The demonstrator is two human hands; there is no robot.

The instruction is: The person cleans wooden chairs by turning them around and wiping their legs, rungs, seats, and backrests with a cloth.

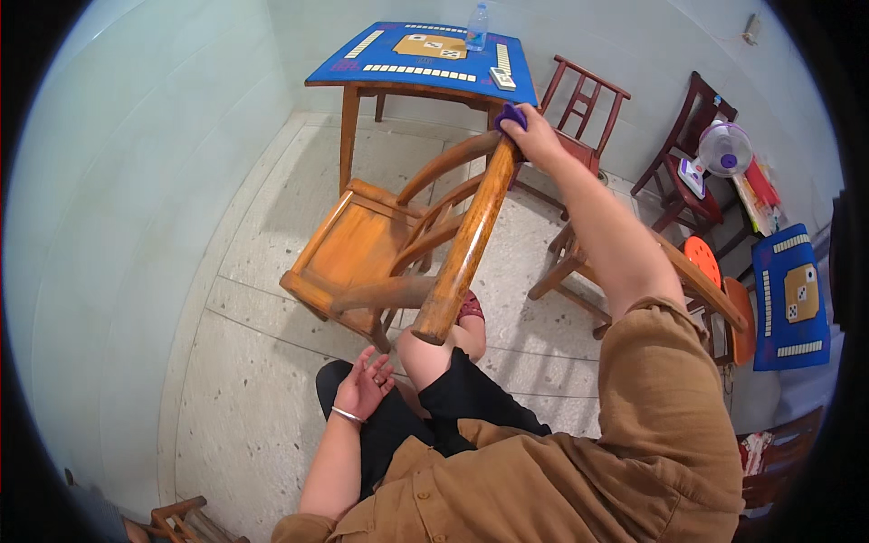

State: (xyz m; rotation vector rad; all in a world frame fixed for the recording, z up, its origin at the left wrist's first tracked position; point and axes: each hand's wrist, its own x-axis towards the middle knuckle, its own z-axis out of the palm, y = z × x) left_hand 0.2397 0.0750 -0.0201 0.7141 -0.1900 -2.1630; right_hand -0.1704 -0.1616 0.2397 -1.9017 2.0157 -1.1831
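A purple cloth [510, 118] is bunched under my right hand [536, 138], whose fingers close round it at the far end of a wooden chair's thick top rail [472, 240]. The chair [362, 233] is glossy orange-brown, with curved back bars and a flat seat turned away from me to the left. My left hand [364, 387] holds nothing; its palm faces up with the fingers apart and slightly bent. It hovers over my lap, just below the chair's near side, and wears a silver bangle [348, 415] at the wrist.
A table [351, 136] with a blue mahjong-patterned mat [398, 56] and a water bottle [477, 27] stands ahead. Dark red chairs [579, 109], a fan [724, 149], another wooden chair [566, 262] and an orange stool [701, 258] fill the right. A pale wall [118, 226] bounds the left.
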